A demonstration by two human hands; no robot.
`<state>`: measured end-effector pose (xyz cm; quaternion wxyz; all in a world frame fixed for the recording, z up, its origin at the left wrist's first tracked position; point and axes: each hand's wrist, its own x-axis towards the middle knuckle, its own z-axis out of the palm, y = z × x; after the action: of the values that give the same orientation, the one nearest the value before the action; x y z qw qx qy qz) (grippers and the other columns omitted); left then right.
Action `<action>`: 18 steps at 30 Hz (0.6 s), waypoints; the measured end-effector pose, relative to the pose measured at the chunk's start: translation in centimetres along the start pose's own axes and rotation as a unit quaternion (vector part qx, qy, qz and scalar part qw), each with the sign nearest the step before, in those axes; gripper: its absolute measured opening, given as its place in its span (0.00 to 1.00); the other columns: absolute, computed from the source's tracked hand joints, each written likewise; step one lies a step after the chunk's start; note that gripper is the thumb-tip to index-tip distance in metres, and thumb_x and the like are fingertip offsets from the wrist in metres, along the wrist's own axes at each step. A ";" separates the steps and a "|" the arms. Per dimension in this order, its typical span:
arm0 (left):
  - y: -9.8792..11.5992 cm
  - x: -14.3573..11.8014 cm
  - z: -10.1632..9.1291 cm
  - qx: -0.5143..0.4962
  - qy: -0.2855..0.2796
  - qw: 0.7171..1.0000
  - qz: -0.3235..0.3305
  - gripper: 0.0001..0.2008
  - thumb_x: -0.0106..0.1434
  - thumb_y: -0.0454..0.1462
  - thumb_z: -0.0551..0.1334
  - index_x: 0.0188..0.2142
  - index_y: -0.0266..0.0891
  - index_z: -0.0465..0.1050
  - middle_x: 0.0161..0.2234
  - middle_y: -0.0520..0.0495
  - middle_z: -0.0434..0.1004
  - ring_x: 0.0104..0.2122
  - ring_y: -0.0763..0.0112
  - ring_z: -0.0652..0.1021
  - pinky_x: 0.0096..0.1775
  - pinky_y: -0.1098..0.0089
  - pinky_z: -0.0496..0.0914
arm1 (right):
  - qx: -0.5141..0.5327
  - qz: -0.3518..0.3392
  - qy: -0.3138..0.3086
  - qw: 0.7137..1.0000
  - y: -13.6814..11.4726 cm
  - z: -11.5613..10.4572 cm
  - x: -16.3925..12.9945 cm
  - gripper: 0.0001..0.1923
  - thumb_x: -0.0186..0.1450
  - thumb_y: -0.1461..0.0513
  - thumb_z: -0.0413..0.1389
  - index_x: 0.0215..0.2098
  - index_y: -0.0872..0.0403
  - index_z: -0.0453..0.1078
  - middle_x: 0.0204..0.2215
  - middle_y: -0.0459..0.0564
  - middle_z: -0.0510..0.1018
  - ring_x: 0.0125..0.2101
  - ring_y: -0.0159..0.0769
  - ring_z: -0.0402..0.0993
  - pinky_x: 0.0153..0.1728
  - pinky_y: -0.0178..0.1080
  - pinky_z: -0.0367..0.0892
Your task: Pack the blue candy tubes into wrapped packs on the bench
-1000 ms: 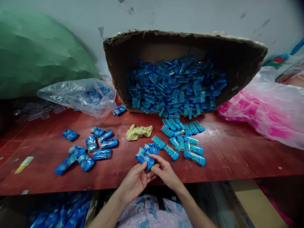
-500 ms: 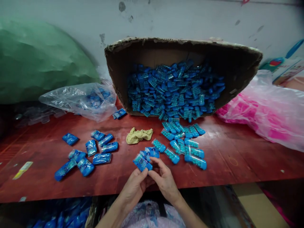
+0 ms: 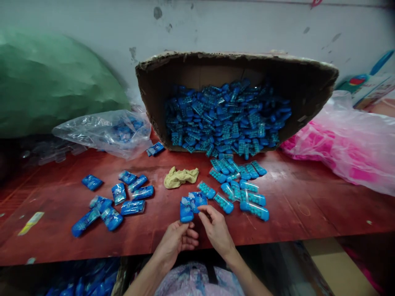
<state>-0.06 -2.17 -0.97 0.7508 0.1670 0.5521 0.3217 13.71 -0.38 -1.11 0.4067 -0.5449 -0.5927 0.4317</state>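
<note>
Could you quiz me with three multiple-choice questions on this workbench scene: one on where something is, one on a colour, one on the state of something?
1. Where does the crumpled yellowish cloth lie?
A. on the red table, in front of the cardboard box
B. inside the box
C. on the green sack

2. What colour shows through the plastic bag at the far right?
A. green
B. pink
C. black

3. How does the box stand?
A. upright and taped shut
B. flattened
C. tipped on its side, its opening toward the person

Answers:
1 A: the cloth rests on bare tabletop just before the box's mouth.
2 B: pink contents show through the clear film.
3 C: blue packets fill its open mouth and spill onto the table, near where the left hand holds a blue packet and the right hand has its fingers beside it.
</note>
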 end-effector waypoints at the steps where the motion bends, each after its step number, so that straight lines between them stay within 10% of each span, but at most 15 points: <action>1: 0.0 -0.2 -0.1 0.013 0.001 1.000 -0.013 0.10 0.53 0.40 0.60 0.31 0.36 0.64 0.22 0.47 0.76 0.20 0.71 0.75 0.25 0.72 0.65 | -0.026 -0.001 -0.006 1.000 0.2 0.0 0.2 0.10 0.63 0.64 0.47 0.38 0.54 0.69 0.34 0.50 0.76 0.35 0.37 0.72 0.37 0.36 0.65; 9: 1.1 -1.2 -0.8 0.128 0.038 0.991 0.018 0.20 0.51 0.49 0.59 0.36 0.36 0.68 0.25 0.46 0.76 0.18 0.72 0.74 0.20 0.75 0.62 | -0.191 -0.024 -0.053 0.980 0.3 1.1 -0.1 0.13 0.62 0.65 0.47 0.43 0.50 0.68 0.37 0.50 0.75 0.37 0.39 0.72 0.36 0.37 0.65; 18: 1.0 0.1 -0.1 -0.013 -0.037 0.994 0.098 0.16 0.52 0.45 0.62 0.37 0.36 0.70 0.28 0.45 0.77 0.24 0.71 0.76 0.27 0.73 0.67 | 0.090 0.054 -0.003 0.994 -0.3 1.6 -0.3 0.15 0.60 0.63 0.51 0.46 0.53 0.65 0.35 0.48 0.74 0.31 0.34 0.71 0.33 0.35 0.67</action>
<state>-0.44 -1.41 -0.45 0.7380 0.2222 0.5002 0.3946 12.15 -0.84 -1.29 0.4283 -0.5359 -0.5220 0.5068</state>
